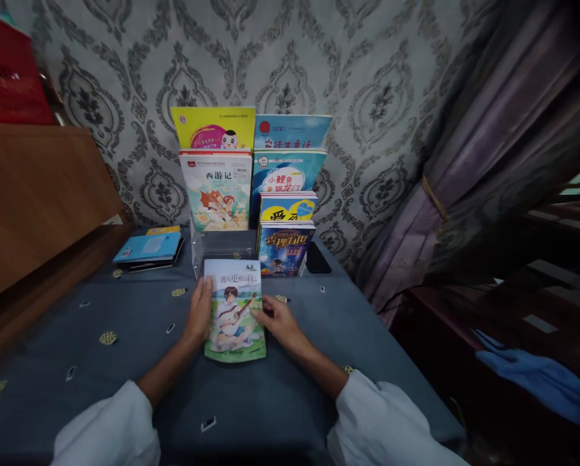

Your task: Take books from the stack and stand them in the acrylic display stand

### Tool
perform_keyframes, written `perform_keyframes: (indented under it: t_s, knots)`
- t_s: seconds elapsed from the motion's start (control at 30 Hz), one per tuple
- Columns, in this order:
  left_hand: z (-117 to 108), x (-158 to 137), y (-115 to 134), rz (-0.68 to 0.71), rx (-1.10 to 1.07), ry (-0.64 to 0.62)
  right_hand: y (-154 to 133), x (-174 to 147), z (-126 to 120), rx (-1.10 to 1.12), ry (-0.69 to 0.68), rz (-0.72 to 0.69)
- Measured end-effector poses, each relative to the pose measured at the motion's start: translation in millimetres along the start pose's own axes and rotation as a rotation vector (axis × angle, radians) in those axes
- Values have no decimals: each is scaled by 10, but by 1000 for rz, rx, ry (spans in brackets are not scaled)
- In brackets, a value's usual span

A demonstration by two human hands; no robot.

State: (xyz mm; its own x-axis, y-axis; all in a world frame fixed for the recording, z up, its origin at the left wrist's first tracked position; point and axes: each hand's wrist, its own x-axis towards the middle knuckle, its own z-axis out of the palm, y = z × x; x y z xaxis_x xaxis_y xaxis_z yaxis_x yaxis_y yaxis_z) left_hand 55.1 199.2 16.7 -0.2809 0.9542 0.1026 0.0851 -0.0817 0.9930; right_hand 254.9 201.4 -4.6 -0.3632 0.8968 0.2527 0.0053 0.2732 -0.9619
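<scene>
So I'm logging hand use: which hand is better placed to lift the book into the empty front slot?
Left, probably: the left hand grips the book along its edge, under the empty slot; the right hand only touches it.
</scene>
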Motion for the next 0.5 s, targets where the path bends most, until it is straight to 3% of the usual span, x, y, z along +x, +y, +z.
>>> perform_keyframes:
  t_s: [0.1, 0.17, 0.33, 0.5]
  knots:
    - [-67, -28, 149, 274, -28, 106, -254, -40, 23, -140, 150, -141]
    - [-135, -72, 187, 391, -25, 77, -309, -120, 51, -317, 213, -225]
    - [-354, -269, 82, 370, 104, -74, -110, -379, 147, -545, 168, -351]
    - [-497, -313, 60, 345, 268, -182, -107, -423, 168, -601, 136, -350]
